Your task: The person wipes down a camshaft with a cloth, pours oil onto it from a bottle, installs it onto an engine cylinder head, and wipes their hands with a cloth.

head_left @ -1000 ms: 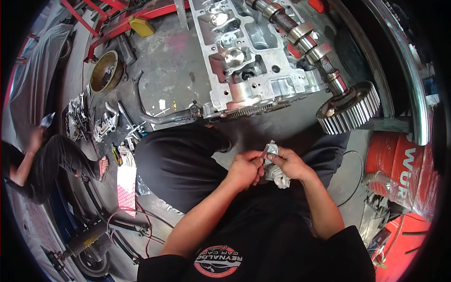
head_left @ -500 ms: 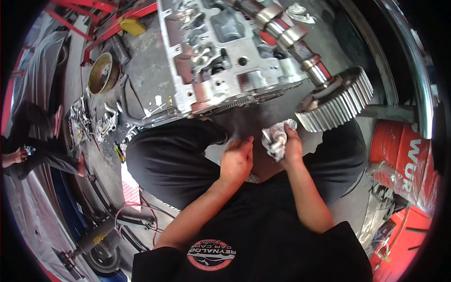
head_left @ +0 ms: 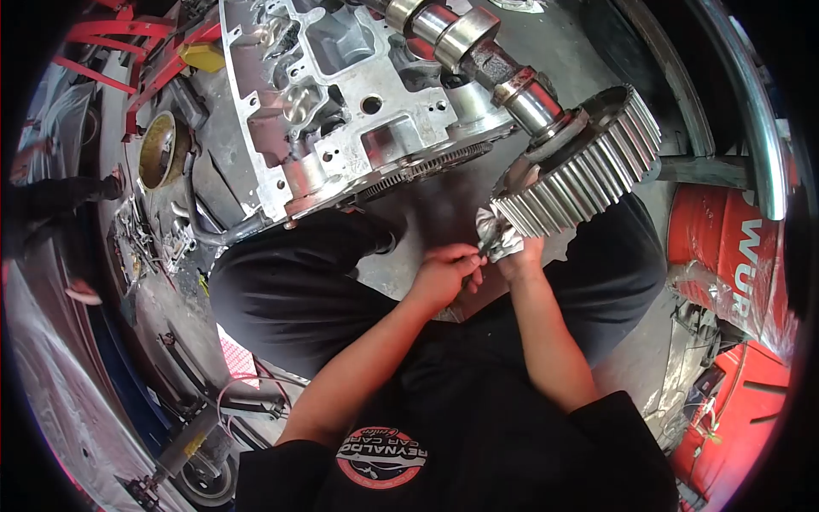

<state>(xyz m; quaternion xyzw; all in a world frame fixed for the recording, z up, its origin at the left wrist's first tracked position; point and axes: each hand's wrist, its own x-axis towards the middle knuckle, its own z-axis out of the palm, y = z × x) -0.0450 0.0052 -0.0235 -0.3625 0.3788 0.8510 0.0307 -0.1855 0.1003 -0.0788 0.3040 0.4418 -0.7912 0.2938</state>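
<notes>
A white cloth rag (head_left: 507,247) is bunched in my right hand (head_left: 524,259), just under the big toothed gear. The gear (head_left: 589,175) hides some of that hand's fingers. My left hand (head_left: 445,277) is closed in a pinch against the rag's left edge; whatever small thing is between its fingertips is unclear. Above my hands hangs the gear, on the end of a thick camshaft (head_left: 478,51) that runs up to the left. Beside it, above my left knee, stands a bare metal cylinder head (head_left: 371,77) with a thin toothed wheel (head_left: 426,171) along its lower edge.
A red drum (head_left: 725,247) stands to the right, with a red case (head_left: 738,418) below it. On the left lie a round pan (head_left: 162,152), loose metal parts (head_left: 141,235) and a yellow container (head_left: 202,56). Another person's leg (head_left: 64,196) shows at far left.
My hands have come together, the left now touching the rag. The rag has moved up and left, under the gear. The view has shifted, and the other person's pose has changed.
</notes>
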